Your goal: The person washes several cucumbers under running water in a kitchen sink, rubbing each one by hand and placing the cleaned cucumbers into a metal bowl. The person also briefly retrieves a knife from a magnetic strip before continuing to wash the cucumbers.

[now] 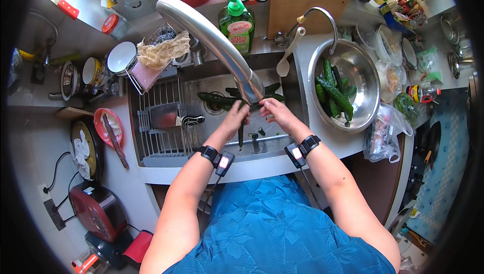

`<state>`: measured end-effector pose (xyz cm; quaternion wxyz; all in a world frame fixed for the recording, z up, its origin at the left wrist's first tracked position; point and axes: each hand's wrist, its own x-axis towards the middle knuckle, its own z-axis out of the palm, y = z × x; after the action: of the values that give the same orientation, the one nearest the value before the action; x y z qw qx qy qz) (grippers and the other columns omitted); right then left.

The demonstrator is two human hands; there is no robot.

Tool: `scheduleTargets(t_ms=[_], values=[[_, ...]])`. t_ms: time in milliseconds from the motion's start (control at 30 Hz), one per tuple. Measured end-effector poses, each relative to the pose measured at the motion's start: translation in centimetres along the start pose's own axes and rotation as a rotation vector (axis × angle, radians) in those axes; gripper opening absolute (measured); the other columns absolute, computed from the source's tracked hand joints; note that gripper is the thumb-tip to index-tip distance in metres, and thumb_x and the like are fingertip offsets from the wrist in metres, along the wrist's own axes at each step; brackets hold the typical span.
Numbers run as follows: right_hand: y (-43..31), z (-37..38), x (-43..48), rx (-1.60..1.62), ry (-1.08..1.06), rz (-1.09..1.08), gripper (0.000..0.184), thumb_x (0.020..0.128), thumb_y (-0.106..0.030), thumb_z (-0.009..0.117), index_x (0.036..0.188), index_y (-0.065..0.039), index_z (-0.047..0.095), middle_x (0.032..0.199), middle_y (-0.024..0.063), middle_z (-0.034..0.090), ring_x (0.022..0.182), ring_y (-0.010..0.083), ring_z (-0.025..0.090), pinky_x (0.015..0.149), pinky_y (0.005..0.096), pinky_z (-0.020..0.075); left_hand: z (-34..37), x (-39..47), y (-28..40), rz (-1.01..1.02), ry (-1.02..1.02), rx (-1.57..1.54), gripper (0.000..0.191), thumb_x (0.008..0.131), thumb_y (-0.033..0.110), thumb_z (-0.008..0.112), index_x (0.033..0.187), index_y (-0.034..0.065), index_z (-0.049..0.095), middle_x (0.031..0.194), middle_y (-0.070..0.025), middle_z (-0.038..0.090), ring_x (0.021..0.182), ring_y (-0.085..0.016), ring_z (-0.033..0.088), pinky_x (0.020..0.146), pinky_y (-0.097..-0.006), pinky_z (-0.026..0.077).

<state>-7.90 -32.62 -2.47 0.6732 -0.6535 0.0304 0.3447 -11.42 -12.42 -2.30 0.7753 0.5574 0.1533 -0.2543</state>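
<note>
Both my hands are over the stainless-steel sink [200, 145], just below the mouth of the curved faucet [219, 41]. The fingers of my left hand [236, 118] are bent, and a slim dark green cucumber [241, 137] shows below them; whether I grip it is unclear. My right hand [278, 110] is close beside it with curled fingers, near the end of another cucumber. Several cucumbers [211, 97] lie in the sink behind my hands, partly hidden by the faucet. Small green cut ends [261, 132] lie on the sink floor.
To the right, a steel bowl [365, 85] holds several cucumbers [336, 92]. A knife [191, 120] with a black-and-white handle rests on the grey rack [162, 139] at left. A white spoon [291, 52] leans at the sink's back corner, near a green pump bottle [236, 24].
</note>
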Motion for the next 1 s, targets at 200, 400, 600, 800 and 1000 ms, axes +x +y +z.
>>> scheduleTargets(t_ms=[200, 400, 600, 800, 1000], values=[[2.1, 1.5, -2.9, -0.224, -0.169, 0.284, 0.048, 0.093, -0.041, 0.043, 0.122, -0.005, 0.053, 0.113, 0.013, 0.061, 0.107, 0.0239, 0.055, 0.089, 0.0358, 0.0427, -0.3, 0.9, 1.1, 0.022, 0.163, -0.559, 0.029, 0.094, 0.04, 0.05, 0.111, 0.017, 0.047, 0.083, 0.001, 0.051, 0.074, -0.011, 0.052, 0.069, -0.0331, 0.051], [-0.2, 3.6, -4.3, 0.147, -0.262, 0.455, 0.032, 0.093, -0.029, 0.037, 0.107, -0.006, 0.053, 0.077, 0.004, 0.06, 0.066, 0.0139, 0.061, 0.055, 0.024, 0.0448, 1.0, 0.9, 1.7, 0.136, 0.201, -0.656, 0.031, 0.092, 0.043, 0.051, 0.11, 0.0183, 0.047, 0.084, 0.0021, 0.051, 0.079, -0.011, 0.052, 0.075, -0.0345, 0.047], [2.0, 3.9, -3.5, 0.109, -0.114, 0.391, 0.021, 0.089, -0.022, 0.039, 0.092, -0.007, 0.053, 0.063, 0.0013, 0.051, 0.05, 0.0132, 0.053, 0.044, 0.0253, 0.0391, 2.4, 0.9, 1.2, 0.15, 0.222, -0.703, 0.026, 0.093, 0.044, 0.049, 0.105, 0.0209, 0.047, 0.084, 0.0028, 0.05, 0.078, -0.012, 0.051, 0.077, -0.0376, 0.046], [2.9, 1.7, -2.8, -0.061, -0.093, 0.189, 0.025, 0.089, -0.024, 0.043, 0.099, -0.005, 0.055, 0.072, 0.0095, 0.059, 0.057, 0.0214, 0.058, 0.052, 0.0303, 0.046, 1.2, 2.0, -0.1, 0.053, 0.252, -0.914, 0.026, 0.095, 0.045, 0.044, 0.103, 0.0206, 0.047, 0.084, 0.0021, 0.051, 0.078, -0.014, 0.052, 0.082, -0.0413, 0.045], [0.1, 2.5, -2.9, -0.621, 0.032, -0.244, 0.045, 0.089, -0.029, 0.051, 0.122, 0.001, 0.044, 0.104, 0.0259, 0.06, 0.095, 0.0396, 0.059, 0.085, 0.0419, 0.0462, 2.8, 2.0, -1.8, 0.047, 0.108, -0.765, 0.037, 0.1, 0.039, 0.031, 0.118, 0.011, 0.048, 0.114, -0.0063, 0.057, 0.103, -0.02, 0.052, 0.096, -0.0406, 0.04]])
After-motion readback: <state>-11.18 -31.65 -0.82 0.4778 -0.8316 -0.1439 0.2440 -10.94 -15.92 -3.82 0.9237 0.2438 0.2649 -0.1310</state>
